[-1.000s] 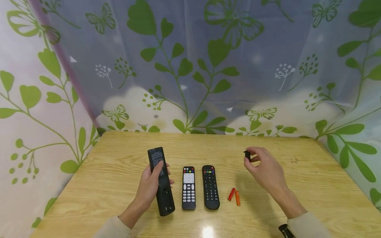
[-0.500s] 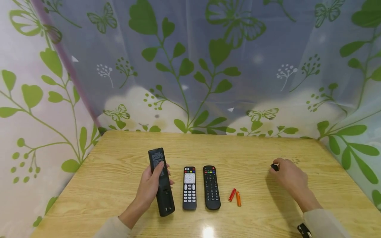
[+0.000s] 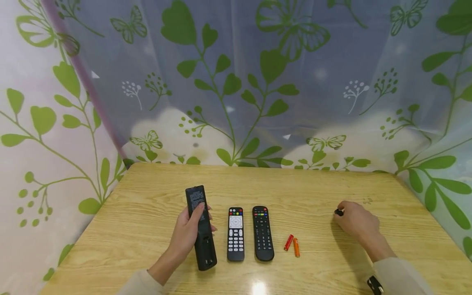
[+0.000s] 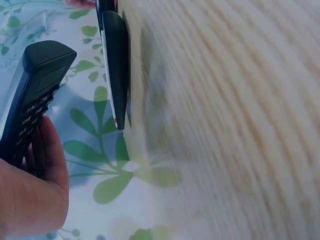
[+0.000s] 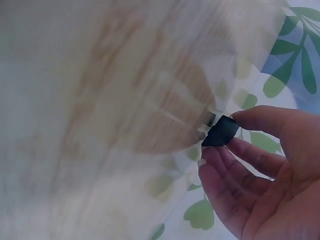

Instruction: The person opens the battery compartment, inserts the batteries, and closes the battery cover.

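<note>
My left hand [image 3: 184, 231] grips a black remote control [image 3: 205, 252], its labelled back facing the head camera and its battery compartment uncovered at the near end. In the left wrist view the same remote [image 4: 34, 100] shows its buttons, held above the table. Out to the right, my right hand [image 3: 358, 223] pinches a small black battery cover [image 5: 221, 132] between thumb and fingers, low over the tabletop. Whether the cover touches the wood cannot be told. A red battery [image 3: 289, 242] and an orange battery [image 3: 296, 248] lie between the hands.
A dark remote with a white button panel [image 3: 235, 233] and an all-black remote [image 3: 263, 233] lie side by side, buttons up, on the wooden table [image 3: 147, 184]. A leaf-patterned curtain [image 3: 206, 82] hangs behind the table and along its sides.
My right hand has moved right and down to the tabletop with the battery cover. My left hand has kept its grip on the remote, almost still.
</note>
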### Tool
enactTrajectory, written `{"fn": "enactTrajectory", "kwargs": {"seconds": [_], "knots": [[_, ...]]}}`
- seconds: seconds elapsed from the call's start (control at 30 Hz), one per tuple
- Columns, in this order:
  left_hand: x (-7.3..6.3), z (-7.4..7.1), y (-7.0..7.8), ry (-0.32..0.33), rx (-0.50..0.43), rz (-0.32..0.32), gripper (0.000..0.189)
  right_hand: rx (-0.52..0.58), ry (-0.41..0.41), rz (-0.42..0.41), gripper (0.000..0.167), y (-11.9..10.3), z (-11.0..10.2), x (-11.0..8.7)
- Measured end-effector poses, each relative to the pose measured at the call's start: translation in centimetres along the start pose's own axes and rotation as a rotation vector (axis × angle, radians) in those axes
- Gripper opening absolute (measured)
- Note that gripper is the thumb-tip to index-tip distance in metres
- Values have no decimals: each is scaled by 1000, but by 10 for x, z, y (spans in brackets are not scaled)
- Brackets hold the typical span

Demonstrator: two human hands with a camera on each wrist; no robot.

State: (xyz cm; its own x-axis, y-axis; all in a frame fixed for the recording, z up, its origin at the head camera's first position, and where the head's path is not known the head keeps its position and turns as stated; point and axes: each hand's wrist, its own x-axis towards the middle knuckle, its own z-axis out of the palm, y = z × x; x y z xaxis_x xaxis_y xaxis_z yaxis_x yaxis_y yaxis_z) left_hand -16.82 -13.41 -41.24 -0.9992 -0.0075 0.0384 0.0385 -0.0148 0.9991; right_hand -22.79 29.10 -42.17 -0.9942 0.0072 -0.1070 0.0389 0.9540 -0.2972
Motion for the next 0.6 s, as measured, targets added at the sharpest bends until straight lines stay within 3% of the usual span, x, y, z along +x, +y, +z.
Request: {"fn": "enactTrajectory", "kwargs": {"seconds": [0.6], "knots": [[1,-2,-4,7,15,1,40,12,-4,-30,34,4,3,1]]}}
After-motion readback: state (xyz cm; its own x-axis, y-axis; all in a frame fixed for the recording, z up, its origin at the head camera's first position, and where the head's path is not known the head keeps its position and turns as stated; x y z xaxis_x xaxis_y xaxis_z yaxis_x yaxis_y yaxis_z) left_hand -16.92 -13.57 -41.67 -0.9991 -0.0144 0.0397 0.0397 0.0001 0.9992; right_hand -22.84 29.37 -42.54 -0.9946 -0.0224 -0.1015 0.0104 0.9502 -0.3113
